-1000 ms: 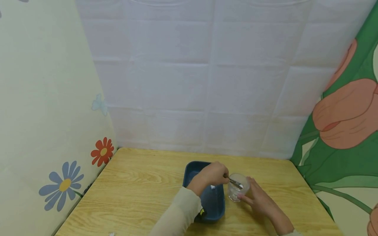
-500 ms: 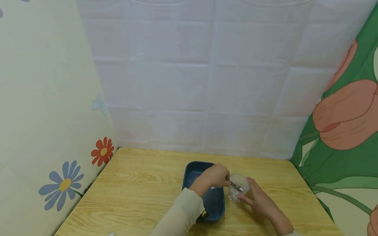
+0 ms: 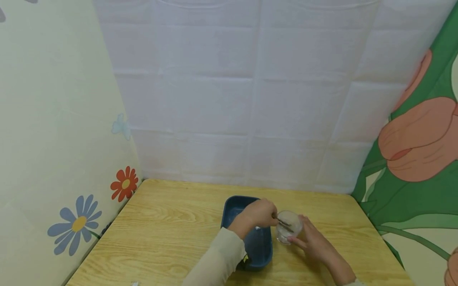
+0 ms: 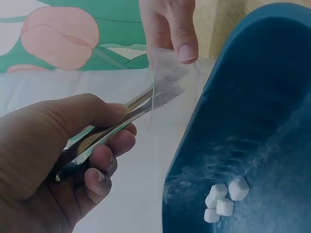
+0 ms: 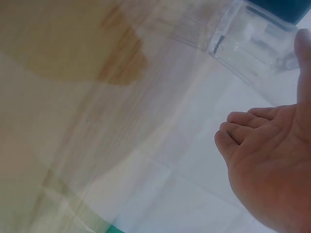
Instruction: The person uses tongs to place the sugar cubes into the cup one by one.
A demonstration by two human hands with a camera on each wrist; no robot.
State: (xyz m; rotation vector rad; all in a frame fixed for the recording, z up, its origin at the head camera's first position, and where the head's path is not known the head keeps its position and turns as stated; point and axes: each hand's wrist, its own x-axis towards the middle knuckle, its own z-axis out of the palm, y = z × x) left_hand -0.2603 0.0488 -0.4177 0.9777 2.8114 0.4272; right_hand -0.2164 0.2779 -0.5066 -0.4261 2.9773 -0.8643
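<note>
My left hand [image 3: 259,212] grips metal tongs [image 4: 138,112], their ends reaching into a clear cup [image 3: 288,216]. In the head view the two tong arms stand slightly apart, and no white piece shows between them. From the right side my right hand [image 3: 316,242] holds the cup, thumb in front and fingers behind. The right wrist view shows the thumb against the cup [image 5: 252,41] and the other fingers extended below it. Several small white cubes [image 4: 225,207] lie in a dark blue tray [image 4: 272,73], which is partly hidden by my left forearm in the head view.
The tray [image 3: 262,254] stands on a wood-patterned table [image 3: 171,230], just left of the cup. A small white pronged thing [image 3: 134,283] shows at the bottom edge of the head view. A white cloth [image 3: 214,99] hangs behind the table, with patterned cloths on both sides.
The tong tips have parted a little inside the cup, and the white piece seen at them earlier no longer shows there. My left hand shifted slightly; the right hand and cup stayed put.
</note>
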